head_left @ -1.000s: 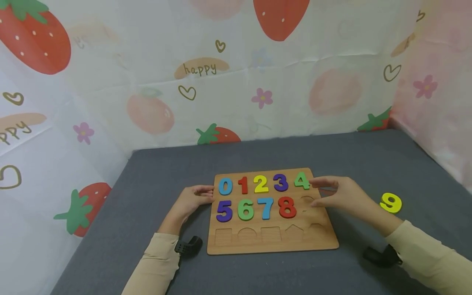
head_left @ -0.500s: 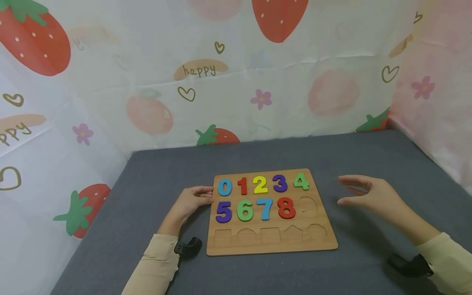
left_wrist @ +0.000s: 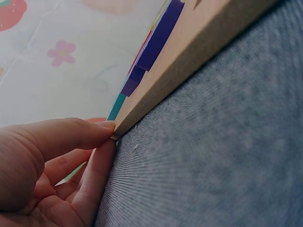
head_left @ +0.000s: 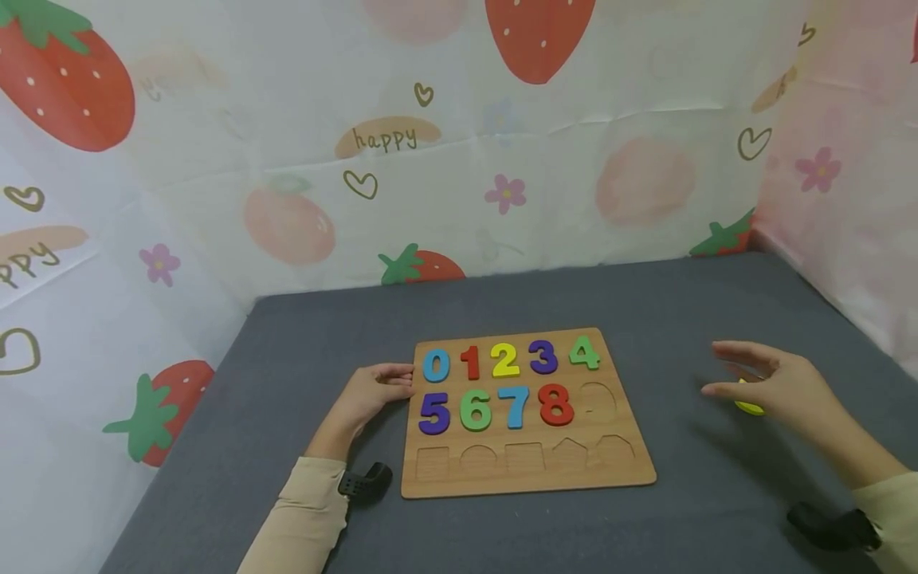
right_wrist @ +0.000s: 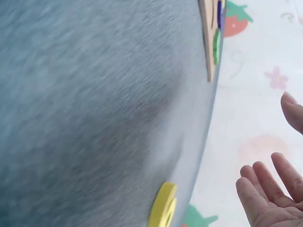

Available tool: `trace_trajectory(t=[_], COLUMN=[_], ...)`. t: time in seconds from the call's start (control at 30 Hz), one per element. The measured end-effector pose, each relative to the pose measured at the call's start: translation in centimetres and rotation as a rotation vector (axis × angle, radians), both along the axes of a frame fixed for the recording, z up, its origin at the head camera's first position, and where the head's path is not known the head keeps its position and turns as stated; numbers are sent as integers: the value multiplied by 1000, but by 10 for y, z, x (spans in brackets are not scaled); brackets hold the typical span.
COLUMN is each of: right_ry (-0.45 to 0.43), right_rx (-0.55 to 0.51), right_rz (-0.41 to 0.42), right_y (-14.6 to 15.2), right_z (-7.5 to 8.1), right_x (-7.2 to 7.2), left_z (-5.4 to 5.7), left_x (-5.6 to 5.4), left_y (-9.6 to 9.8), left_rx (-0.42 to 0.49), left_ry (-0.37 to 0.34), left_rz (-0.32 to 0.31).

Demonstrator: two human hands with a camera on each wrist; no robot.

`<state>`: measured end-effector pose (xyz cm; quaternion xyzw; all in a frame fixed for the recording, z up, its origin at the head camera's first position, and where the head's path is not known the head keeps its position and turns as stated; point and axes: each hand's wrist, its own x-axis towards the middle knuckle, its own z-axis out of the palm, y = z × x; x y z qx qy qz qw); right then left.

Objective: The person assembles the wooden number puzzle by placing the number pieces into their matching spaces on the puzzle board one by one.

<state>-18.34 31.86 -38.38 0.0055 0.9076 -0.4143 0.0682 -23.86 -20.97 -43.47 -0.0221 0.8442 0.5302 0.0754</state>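
Note:
A wooden number puzzle board [head_left: 531,480] lies flat on the cloth, with the coloured digits 0 to 8 sitting in two rows. At the end of the second row a bare outline [head_left: 598,400] shows. Thumb and fingers of my left hand [head_left: 367,400] pinch the board's left edge; the left wrist view shows the thumb tip on that edge [left_wrist: 124,124]. To the right of the board, my right hand [head_left: 785,391] hovers with thumb and fingers spread, holding nothing. Partly hidden behind it is a yellow number 9 [head_left: 750,409], lying on the cloth below the hand in the right wrist view.
A dark grey cloth [head_left: 337,319] covers the table. Along the board's front run several shallow shape outlines [head_left: 526,457]. White hangings [head_left: 445,207] printed with strawberries, hearts and flowers stand behind and at both sides. A dark band [head_left: 366,482] is on each wrist.
My right hand has moved right, from beside the green 4 at the board's right edge to over the yellow 9. The left hand keeps its place on the board.

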Motion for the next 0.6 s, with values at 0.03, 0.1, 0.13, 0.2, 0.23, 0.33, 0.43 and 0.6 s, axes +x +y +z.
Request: trace_trajectory(t=[0.03,0.1,0.13,0.2,0.23,0.33,0.43,0.6], right_ry=[-1,-1,2,10,17,31,45,59], right_rx=[4,17,23,19,14,-10,-20,-17], right_rz=[-13,-40,-55,-80,-92,-110,-123,-151], right_y=[1,4,5,7,9,16,23,35], right_z=[-1,-3,-3,-4,-6,-12,-20,-29], right_x=[0,1,2,3,4,5,5,5], left_z=[0,0,0,0,0,0,-1,-2], left_x=[0,-1,-1,-1,-1,-1,-1,0], left_y=[0,0,0,0,0,-1,-1,-1], left_rx=[1,2,1,0,4,7,11,3], left_ry=[0,0,1,3,3,6,6,7], left_rz=[0,2,1,-4,-6,-16,-18,-13])
